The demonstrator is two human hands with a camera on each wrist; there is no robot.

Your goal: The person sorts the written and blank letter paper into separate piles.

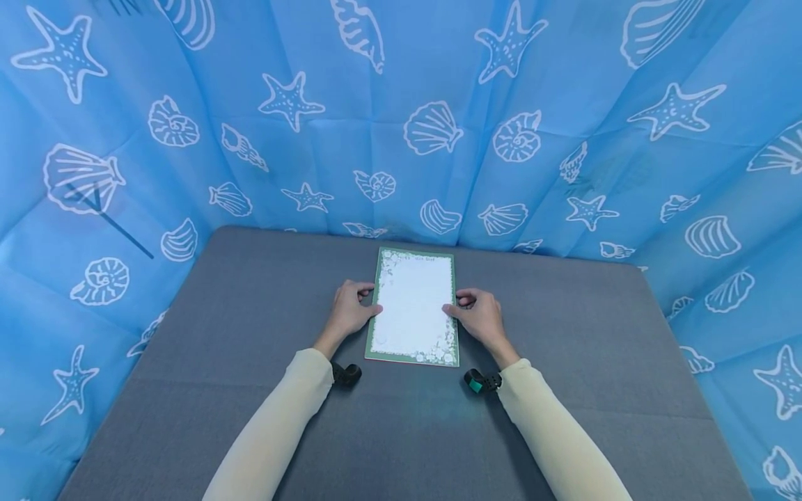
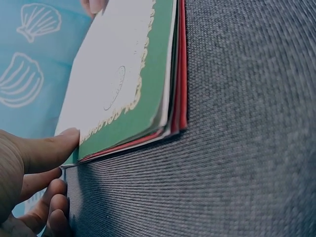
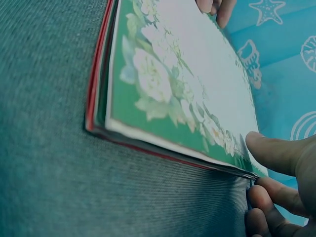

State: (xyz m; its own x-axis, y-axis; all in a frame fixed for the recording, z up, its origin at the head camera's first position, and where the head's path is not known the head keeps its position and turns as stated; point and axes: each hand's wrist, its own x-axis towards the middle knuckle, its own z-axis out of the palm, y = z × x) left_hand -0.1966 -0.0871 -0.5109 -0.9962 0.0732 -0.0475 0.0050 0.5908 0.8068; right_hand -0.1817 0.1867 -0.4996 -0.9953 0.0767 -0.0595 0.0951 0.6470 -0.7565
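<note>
Curtain, left side: blue curtain [image 1: 363, 90] with white shell and starfish outlines; it runs along the left, far and right sides of the table [image 1: 250, 313], which has a grey, finely ribbed surface.
Left sleeve: pale sleeve [image 1: 276, 424], extending from the near edge of the view toward the table centre.
Left wrist: black wrist device [image 1: 347, 374] at the cuff.
Left hand: left hand [image 1: 352, 306] pinches the left long edge of the stack of sheets [image 1: 415, 306]; thumb on the top face, index finger at the edge below, remaining fingers curled beside it.
Stack, position: middle of the table, toward the far edge, between both hands; long sides point away from the person, near end on the table surface.
Stack, top face: white centre, green border, pale flowers grouped at the far left and near right corners; a line of print at the far end is too small to read.
Stack, edge: several layers, including green, white and red, with red lowest; binding cannot be determined.
Right hand: right hand [image 1: 482, 316] pinches the right long edge; thumb on the top face, index finger at the edge below.
Right wrist: black band [image 1: 492, 380] with a green patch [image 1: 476, 385].
Right sleeve: matching pale sleeve [image 1: 557, 424], angled toward the near right.
</note>
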